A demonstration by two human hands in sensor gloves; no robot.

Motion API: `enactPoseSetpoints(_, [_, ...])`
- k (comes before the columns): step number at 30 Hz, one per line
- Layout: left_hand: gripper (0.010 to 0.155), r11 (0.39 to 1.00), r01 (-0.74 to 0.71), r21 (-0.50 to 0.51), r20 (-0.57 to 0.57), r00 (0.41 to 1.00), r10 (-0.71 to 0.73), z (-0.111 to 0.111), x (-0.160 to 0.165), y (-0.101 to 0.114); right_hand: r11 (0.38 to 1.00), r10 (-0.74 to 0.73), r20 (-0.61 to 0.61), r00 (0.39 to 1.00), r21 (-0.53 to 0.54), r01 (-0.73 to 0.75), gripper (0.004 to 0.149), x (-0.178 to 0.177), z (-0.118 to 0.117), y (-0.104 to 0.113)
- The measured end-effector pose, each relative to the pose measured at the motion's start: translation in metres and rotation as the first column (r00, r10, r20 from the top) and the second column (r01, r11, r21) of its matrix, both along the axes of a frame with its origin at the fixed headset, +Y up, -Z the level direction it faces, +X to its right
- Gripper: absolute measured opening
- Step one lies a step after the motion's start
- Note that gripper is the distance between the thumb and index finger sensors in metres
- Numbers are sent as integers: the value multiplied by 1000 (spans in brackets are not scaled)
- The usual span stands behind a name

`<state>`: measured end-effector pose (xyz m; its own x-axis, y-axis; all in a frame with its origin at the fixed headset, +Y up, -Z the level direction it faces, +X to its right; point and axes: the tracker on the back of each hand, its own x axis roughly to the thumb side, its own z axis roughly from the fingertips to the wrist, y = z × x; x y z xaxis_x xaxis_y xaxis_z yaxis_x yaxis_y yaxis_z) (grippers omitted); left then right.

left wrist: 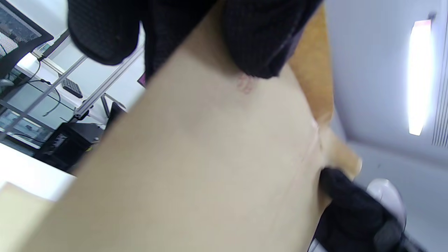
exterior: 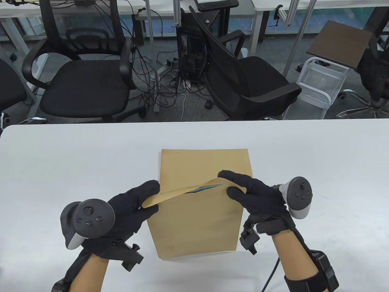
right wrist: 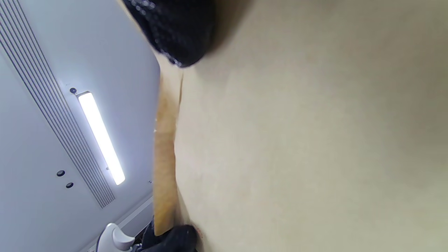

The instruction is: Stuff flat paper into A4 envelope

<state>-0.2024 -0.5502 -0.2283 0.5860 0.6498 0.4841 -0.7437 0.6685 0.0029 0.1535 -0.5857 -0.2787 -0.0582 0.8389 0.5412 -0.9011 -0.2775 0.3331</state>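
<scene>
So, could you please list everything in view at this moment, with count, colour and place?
Envelope: one, brown, lying mid-table, its mouth pulled open between both hands.
Paper: one, teal edge only, showing inside the envelope mouth.
Table: one, white, under the envelope.
Office chairs: at least two, black, behind the table.
Wire cart: one, white, back right on the floor.
Left hand: black glove, grips the envelope's left mouth edge.
Right hand: black glove, pinches the mouth's right edge.
</scene>
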Motion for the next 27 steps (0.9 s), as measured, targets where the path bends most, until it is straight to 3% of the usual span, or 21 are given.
enactPoseSetpoints(7, [43,998,-18,61,-25,1000,19,-2,0,-6,998,55,-59,997,-20,-56,56,23,2,8])
enactPoseSetpoints(11, [41,997,-22,74,-25,999,24,-2,-2,-8,997,64,-122,990,-37,-69,71,41,4,36])
enactPoseSetpoints(15, [41,997,-4,74,2,1000,4,-4,6,-9,975,216,30,976,51,-218,72,31,5,78])
enactPoseSetpoints(19, [41,995,21,100,13,1000,-23,-3,16,-9,842,534,72,842,41,-538,82,-10,0,103])
enactPoseSetpoints(21, [41,993,30,112,8,999,-31,-3,19,-9,717,696,-27,717,-7,-697,81,-39,-5,104])
enactPoseSetpoints(23, [41,992,32,120,-9,999,-32,-2,19,-10,644,757,-108,644,-35,-764,71,-58,-7,99])
enactPoseSetpoints(27, [42,988,27,154,-55,998,-19,-2,15,-13,610,790,-98,605,25,-792,54,-78,-7,84])
